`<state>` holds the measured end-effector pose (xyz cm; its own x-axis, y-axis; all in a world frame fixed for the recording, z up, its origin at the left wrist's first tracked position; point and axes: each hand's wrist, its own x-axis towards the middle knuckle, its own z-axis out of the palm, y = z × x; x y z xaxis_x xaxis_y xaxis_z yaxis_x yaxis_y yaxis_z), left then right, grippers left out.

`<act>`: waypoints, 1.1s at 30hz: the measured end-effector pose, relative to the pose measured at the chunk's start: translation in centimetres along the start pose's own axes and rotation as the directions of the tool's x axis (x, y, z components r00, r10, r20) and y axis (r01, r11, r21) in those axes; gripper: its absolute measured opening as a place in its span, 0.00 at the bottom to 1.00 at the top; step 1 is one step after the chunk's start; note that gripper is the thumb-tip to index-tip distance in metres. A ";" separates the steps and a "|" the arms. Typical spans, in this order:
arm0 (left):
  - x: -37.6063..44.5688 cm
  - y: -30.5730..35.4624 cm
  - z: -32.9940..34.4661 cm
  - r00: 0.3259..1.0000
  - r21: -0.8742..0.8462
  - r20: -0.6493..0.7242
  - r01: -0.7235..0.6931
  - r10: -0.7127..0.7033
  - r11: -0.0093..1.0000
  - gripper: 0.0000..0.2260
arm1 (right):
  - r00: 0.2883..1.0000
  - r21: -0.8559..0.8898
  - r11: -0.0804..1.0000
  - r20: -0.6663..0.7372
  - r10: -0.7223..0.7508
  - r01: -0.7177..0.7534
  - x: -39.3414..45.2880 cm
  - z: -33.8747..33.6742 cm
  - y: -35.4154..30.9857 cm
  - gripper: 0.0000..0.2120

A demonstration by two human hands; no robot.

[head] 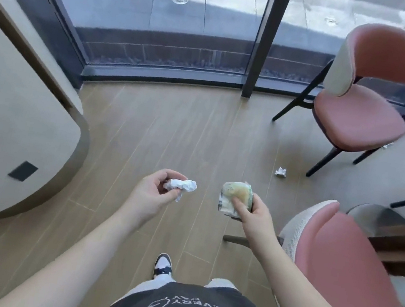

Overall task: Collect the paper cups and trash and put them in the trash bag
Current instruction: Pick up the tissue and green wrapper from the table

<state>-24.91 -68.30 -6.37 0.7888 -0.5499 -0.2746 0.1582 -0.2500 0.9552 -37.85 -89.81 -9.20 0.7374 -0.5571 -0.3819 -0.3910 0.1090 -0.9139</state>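
Pinching a crumpled paper wad [182, 185], long axis sideways, left grip [153, 190]; right grip [253, 212] curled round a wrapper [234, 198].

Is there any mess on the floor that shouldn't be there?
Yes. A crumpled white paper ball lies on the wooden plank floor beside the far pink padded chair, and a smaller white scrap sits under that chair.

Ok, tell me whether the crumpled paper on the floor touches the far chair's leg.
Apart: head view shows bare floor between the crumpled paper and the chair leg.
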 end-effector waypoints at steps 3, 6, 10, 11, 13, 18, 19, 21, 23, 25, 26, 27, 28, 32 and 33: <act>3.6 0.7 -2.3 0.995 0.038 0.096 0.009 -0.013 0.999 0.10 | 0.999 0.018 1.000 -0.045 0.002 -0.001 0.9 1.6 -0.8 0.06; 7.1 1.7 -2.9 0.987 0.057 0.163 0.002 -0.011 0.998 0.07 | 0.992 0.049 0.999 -0.122 0.029 -0.023 1.7 1.8 -1.3 0.04; 11.5 2.5 -1.4 0.954 0.127 0.298 -0.011 -0.028 0.992 0.06 | 0.968 0.106 0.994 -0.243 0.064 -0.039 3.4 1.2 -1.6 0.04; 12.5 2.7 -0.8 0.943 0.144 0.333 -0.018 -0.031 0.989 0.06 | 0.960 0.118 0.992 -0.269 0.073 -0.042 3.9 1.0 -1.7 0.04; 14.7 3.3 0.4 0.923 0.168 0.382 -0.027 -0.040 0.985 0.06 | 0.948 0.143 0.989 -0.307 0.087 -0.044 5.0 0.3 -1.7 0.04; 20.4 4.8 3.1 0.884 0.235 0.464 -0.054 -0.063 0.970 0.05 | 0.912 0.199 0.979 -0.389 0.129 -0.054 8.5 -1.5 -1.5 0.05; 21.6 5.0 3.6 0.877 0.248 0.476 -0.059 -0.068 0.967 0.05 | 0.906 0.211 0.976 -0.401 0.139 -0.056 9.3 -2.0 -1.4 0.05; 24.2 5.7 4.8 0.862 0.268 0.499 -0.062 -0.084 0.962 0.05 | 0.897 0.231 0.971 -0.413 0.159 -0.066 11.1 -2.9 -1.5 0.04; 26.6 6.7 6.1 0.853 0.278 0.511 -0.051 -0.103 0.959 0.05 | 0.887 0.260 0.962 -0.422 0.186 -0.078 12.9 -3.8 -1.9 0.04; 29.0 7.8 7.3 0.850 0.290 0.514 -0.049 -0.113 0.956 0.07 | 0.881 0.287 0.954 -0.425 0.207 -0.086 14.8 -4.9 -2.5 0.03; 30.1 8.4 7.9 0.848 0.298 0.517 -0.051 -0.116 0.953 0.07 | 0.882 0.289 0.953 -0.421 0.211 -0.091 15.8 -5.4 -2.9 0.04; 31.2 8.9 8.4 0.845 0.305 0.522 -0.059 -0.115 0.951 0.07 | 0.883 0.282 0.955 -0.420 0.210 -0.094 16.8 -5.9 -3.2 0.03; 32.4 9.4 9.0 0.841 0.315 0.528 -0.067 -0.116 0.947 0.07 | 0.883 0.274 0.957 -0.422 0.207 -0.093 17.9 -6.5 -3.7 0.03; 36.6 11.3 11.7 0.827 0.381 0.543 -0.089 -0.145 0.920 0.06 | 0.867 0.313 0.947 -0.450 0.213 -0.071 21.2 -8.7 -5.3 0.04; 37.5 11.6 12.5 0.820 0.386 0.553 -0.099 -0.145 0.917 0.06 | 0.864 0.319 0.946 -0.456 0.214 -0.065 21.8 -9.2 -5.6 0.04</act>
<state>-0.91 -101.78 -6.94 0.2956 -0.8559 -0.4243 -0.1626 -0.4827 0.8605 -24.59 -110.13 -11.14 0.3020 -0.8337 -0.4623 -0.2425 0.4018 -0.8830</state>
